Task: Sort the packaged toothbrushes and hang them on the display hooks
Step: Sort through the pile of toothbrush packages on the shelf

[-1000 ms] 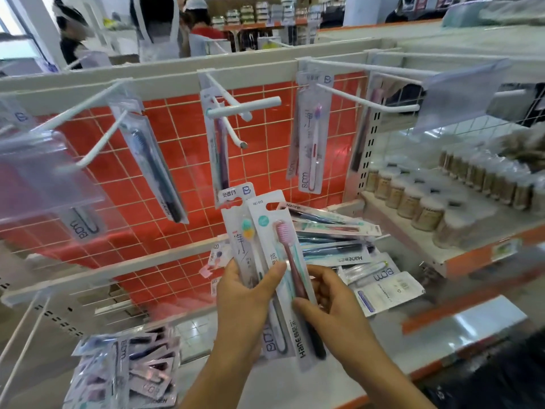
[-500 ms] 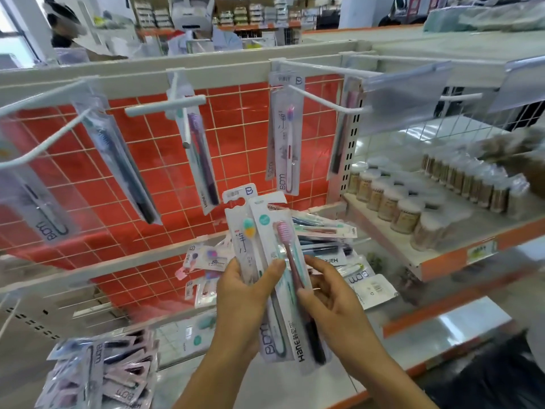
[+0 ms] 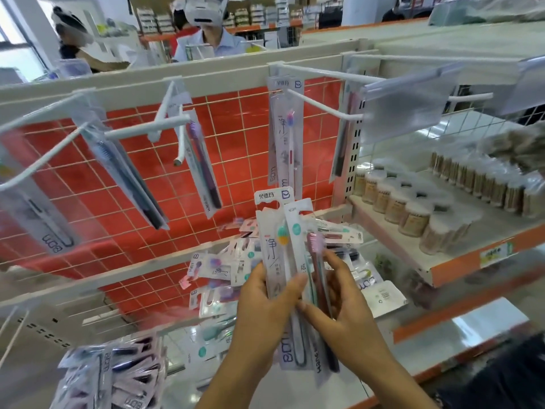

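Note:
My left hand (image 3: 265, 302) grips a white pack with a green-headed toothbrush (image 3: 272, 255), upright in front of the red grid panel (image 3: 141, 178). My right hand (image 3: 342, 308) pinches a second pack with a pink-headed toothbrush (image 3: 317, 261) just beside it, overlapping it. White display hooks (image 3: 147, 129) stick out from the top rail. Single packs hang on several of them, one with a pink brush (image 3: 285, 137) straight above my hands. A loose pile of toothbrush packs (image 3: 224, 270) lies on the shelf behind my hands.
A stack of dark toothbrush packs (image 3: 109, 376) lies at the lower left. Jars of cotton swabs (image 3: 413, 202) fill the orange-edged shelf at the right. Clear price-tag flaps (image 3: 407, 104) hang off the right hooks. A person (image 3: 206, 31) stands beyond the rack.
The view has swung left and the rack appears shifted right. My right hand's fingers have moved up the pink-brush pack. Both packs stay in my hands.

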`<state>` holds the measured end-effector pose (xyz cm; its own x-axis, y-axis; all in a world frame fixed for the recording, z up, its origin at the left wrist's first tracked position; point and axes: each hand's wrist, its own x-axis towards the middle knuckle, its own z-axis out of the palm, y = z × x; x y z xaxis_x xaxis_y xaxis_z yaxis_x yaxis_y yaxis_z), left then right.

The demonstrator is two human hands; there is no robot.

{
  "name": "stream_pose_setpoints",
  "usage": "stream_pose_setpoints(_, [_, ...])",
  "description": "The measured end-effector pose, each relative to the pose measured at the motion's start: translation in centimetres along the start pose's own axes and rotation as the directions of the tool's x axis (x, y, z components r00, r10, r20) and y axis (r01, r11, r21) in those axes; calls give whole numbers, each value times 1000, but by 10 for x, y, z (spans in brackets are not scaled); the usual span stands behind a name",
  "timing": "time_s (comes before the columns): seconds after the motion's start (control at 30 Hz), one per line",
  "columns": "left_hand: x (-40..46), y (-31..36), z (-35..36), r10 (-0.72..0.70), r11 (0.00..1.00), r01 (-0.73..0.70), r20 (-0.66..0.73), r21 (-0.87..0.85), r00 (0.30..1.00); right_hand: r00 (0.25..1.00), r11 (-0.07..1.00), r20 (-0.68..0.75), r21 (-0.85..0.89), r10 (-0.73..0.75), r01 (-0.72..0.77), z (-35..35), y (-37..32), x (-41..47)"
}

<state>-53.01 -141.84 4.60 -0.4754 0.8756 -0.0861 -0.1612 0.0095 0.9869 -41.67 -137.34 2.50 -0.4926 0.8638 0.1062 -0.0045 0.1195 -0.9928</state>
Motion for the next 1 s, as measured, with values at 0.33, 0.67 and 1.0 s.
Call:
stream_pose_setpoints(0.33, [7, -2, 8, 43, 999, -43, 5, 15, 999, 985, 989, -84, -14, -149, 148, -5, 0, 7])
stream_pose_setpoints(0.67, [28, -4, 78, 110, 994, -109, -68, 20, 992, 959, 971, -169, -112, -227, 210, -81, -5, 30])
stream_pose_setpoints(1.0, [31, -27, 144, 93, 996, -91, -139, 16, 986, 932, 944, -212, -217, -293, 247, -154, -3, 41])
